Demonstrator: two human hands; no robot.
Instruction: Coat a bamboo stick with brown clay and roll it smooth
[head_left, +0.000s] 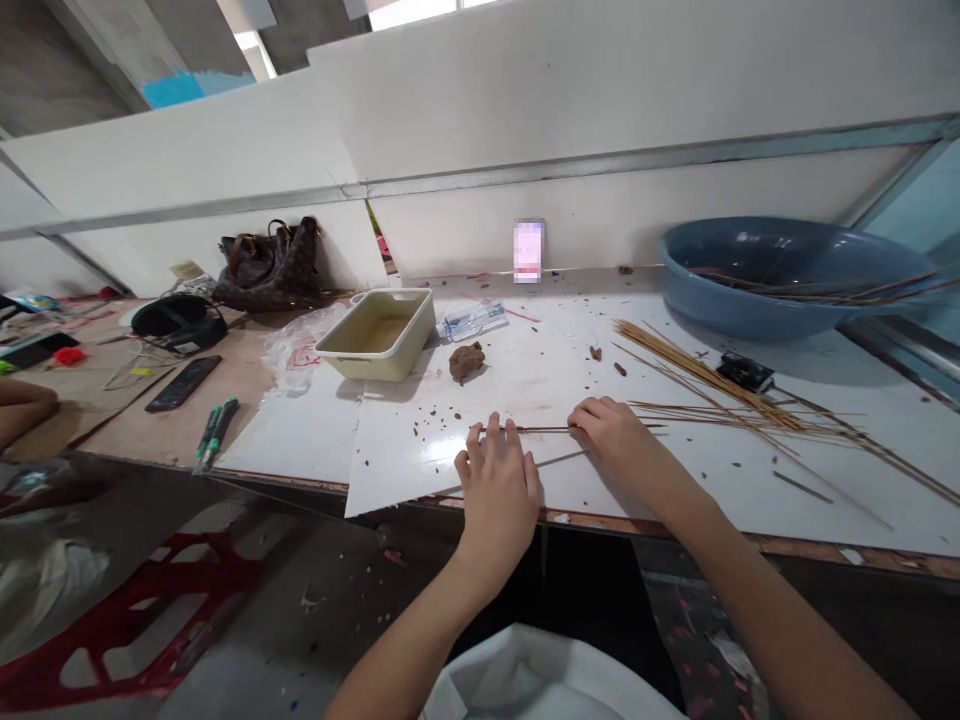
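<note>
Stick (544,429) crosswise, left hand (498,478) touching, right hand (616,438) touching

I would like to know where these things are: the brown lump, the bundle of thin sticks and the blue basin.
Brown lump (467,362): head view, middle of its surface.
Bundle of thin sticks (706,375): head view, about halfway along.
Blue basin (739,310): head view, outer wall.

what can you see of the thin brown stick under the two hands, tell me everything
The thin brown stick looks straight, slender and dark, perhaps wooden. It lies roughly crosswise over the white work surface. The left hand touches its left part, the right hand farther along. The hands partly hide it, so its full length is unclear.
</note>
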